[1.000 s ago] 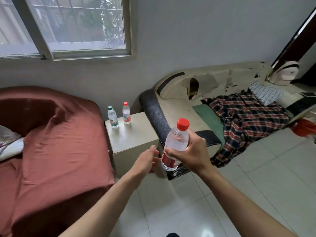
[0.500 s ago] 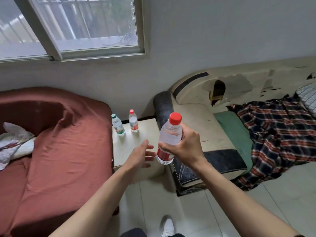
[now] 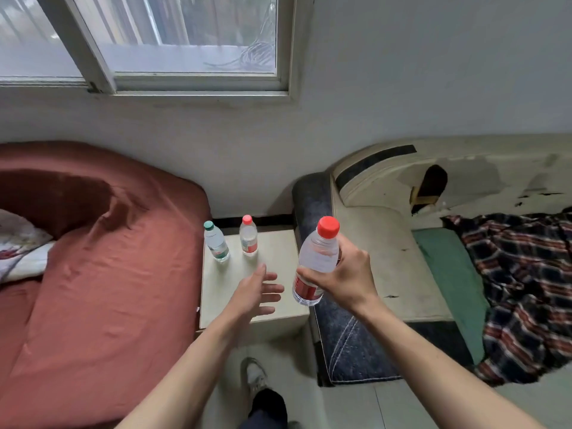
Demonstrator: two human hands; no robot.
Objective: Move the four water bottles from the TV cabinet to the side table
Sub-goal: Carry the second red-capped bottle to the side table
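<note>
My right hand (image 3: 348,275) grips a clear red-capped water bottle (image 3: 316,258) around its middle, tilted slightly, in the air over the right edge of the pale side table (image 3: 278,246). My left hand (image 3: 258,289) hovers open over the table's front half, fingers spread, holding nothing. Two bottles stand upright at the table's back: a green-capped bottle (image 3: 216,242) on the left and a smaller red-capped bottle (image 3: 248,235) beside it. The TV cabinet is out of view.
A sofa draped in rust-red cloth (image 3: 102,274) flanks the table on the left. A worn cream sofa (image 3: 387,243) with a dark armrest (image 3: 312,193) and plaid blanket (image 3: 526,283) lies to the right. A window (image 3: 185,35) is above. My shoe (image 3: 253,376) rests on the tiled floor.
I have walked closer to the side table, which now fills the middle of the view. The held bottle and both hands have come over the table top.
</note>
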